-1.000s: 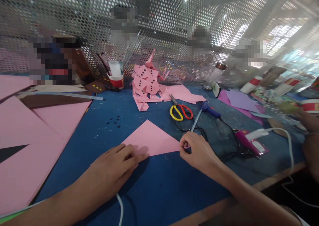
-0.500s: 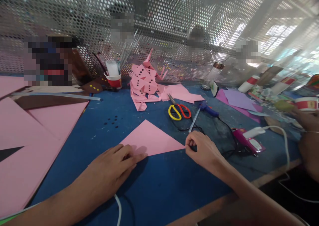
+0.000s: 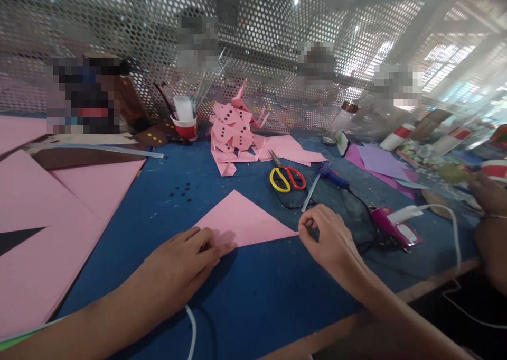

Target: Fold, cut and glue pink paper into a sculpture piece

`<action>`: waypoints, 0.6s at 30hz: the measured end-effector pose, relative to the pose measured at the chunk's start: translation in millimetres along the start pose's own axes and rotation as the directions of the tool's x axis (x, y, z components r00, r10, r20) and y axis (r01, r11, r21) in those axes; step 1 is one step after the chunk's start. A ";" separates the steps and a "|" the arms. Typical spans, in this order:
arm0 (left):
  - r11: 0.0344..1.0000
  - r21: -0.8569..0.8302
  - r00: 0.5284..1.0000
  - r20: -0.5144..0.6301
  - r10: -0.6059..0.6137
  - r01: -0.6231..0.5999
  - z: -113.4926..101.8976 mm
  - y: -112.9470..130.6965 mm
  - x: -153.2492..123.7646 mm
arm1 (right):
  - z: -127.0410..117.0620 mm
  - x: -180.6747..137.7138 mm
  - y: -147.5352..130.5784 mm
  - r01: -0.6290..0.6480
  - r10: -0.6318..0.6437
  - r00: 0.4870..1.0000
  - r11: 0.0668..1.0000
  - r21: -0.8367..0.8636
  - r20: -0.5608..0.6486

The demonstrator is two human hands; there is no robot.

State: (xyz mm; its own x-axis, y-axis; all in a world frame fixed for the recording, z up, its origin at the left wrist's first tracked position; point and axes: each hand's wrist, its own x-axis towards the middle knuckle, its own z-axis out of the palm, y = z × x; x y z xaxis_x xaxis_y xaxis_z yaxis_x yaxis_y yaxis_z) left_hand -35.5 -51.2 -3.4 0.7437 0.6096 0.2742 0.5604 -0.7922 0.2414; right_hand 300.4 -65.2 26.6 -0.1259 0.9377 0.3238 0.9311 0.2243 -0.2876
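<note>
A pink sheet of paper (image 3: 245, 220), folded into a triangle, lies on the blue table in front of me. My left hand (image 3: 186, 257) rests across its left part, fingers laid on the paper and pressing it down, so that much of that side is hidden. At the paper's right corner is my right hand (image 3: 322, 230), thumb and forefinger closed in a pinch on the tip. Beyond the paper lie scissors (image 3: 287, 179) with one yellow and one red handle, and a blue glue gun (image 3: 332, 175) with a glue stick in it.
Large pink sheets (image 3: 71, 233) cover the table's left side. A spotted pink paper figure (image 3: 233, 130) stands at the back, near a cup of tools (image 3: 185, 127). Purple paper (image 3: 376, 162) and a magenta power strip (image 3: 396, 230) lie to the right. Another person's hand (image 3: 489, 193) is at the far right.
The view has shifted slightly, and things appear a little further right. My right hand has moved slightly outward at the paper's corner; my left hand stays on the paper.
</note>
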 end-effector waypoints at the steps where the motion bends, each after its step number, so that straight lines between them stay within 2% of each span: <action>1: 1.000 -0.007 1.000 -0.001 -0.005 0.005 -0.4 0.5 0.3 | -2.6 1.3 -9.8 0.031 -0.030 0.999 0.999 0.019 -0.027; 3: 1.000 -0.016 1.000 -0.011 -0.005 0.004 -0.9 1.5 0.9 | -5.2 6.0 -32.5 0.121 -0.120 0.993 0.989 0.084 -0.024; 6: 1.000 0.001 0.999 -0.037 0.011 -0.010 -1.0 2.5 1.9 | 2.9 16.9 -63.3 0.265 -0.298 0.945 0.938 0.222 0.135; 8: 0.999 0.032 0.999 -0.037 0.020 -0.019 -1.3 3.2 2.9 | 16.0 24.0 -75.5 0.304 -0.360 0.913 0.915 0.265 0.192; 10: 0.998 0.064 1.000 -0.015 0.016 -0.015 -2.1 4.5 4.1 | 31.1 28.8 -80.0 0.316 -0.376 0.902 0.910 0.270 0.212; 13: 0.997 0.082 1.000 0.019 0.004 -0.005 -3.9 6.8 5.5 | 47.1 30.3 -77.8 0.285 -0.349 0.913 0.916 0.283 0.212; 18: 0.998 0.059 1.000 0.028 -0.012 0.010 -5.6 9.0 5.3 | 47.9 26.6 -73.7 0.264 -0.338 0.914 0.915 0.306 0.223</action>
State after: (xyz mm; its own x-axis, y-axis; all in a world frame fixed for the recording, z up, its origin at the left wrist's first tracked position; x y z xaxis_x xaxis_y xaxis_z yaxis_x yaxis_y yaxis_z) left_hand -28.5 -55.0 5.4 0.7471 0.6181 0.2447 0.5886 -0.7861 0.1886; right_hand 212.1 -44.2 13.2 -0.5061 0.8406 0.1928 0.7135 0.5337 -0.4539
